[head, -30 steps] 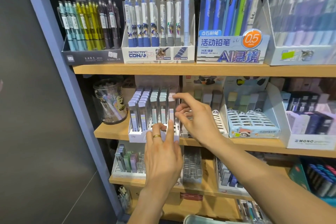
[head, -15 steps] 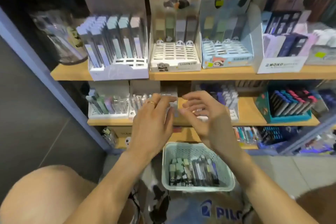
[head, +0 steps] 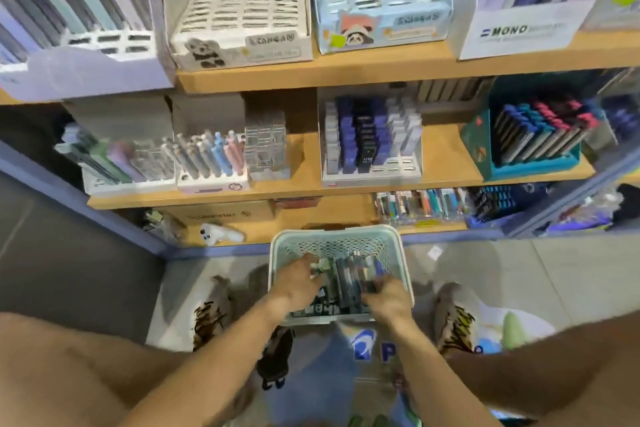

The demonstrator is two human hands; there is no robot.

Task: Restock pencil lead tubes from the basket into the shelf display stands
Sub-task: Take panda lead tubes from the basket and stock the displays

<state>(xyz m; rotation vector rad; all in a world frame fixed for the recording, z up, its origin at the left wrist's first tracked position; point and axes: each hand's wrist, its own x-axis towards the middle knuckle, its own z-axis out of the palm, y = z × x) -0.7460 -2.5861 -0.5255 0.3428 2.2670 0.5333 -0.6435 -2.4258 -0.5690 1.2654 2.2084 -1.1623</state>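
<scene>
Grip status: both hands reach into the basket (head: 401, 253); blur prevents us confirming either grip.

We place the left hand (head: 300, 282) and right hand (head: 387, 298) among the lead tubes (head: 348, 276) to gather stock; we judge the basket sits near, on the floor below the shelf (head: 346, 74), for short reaches.

Bright even light, motion-blurred, edge-warped
</scene>
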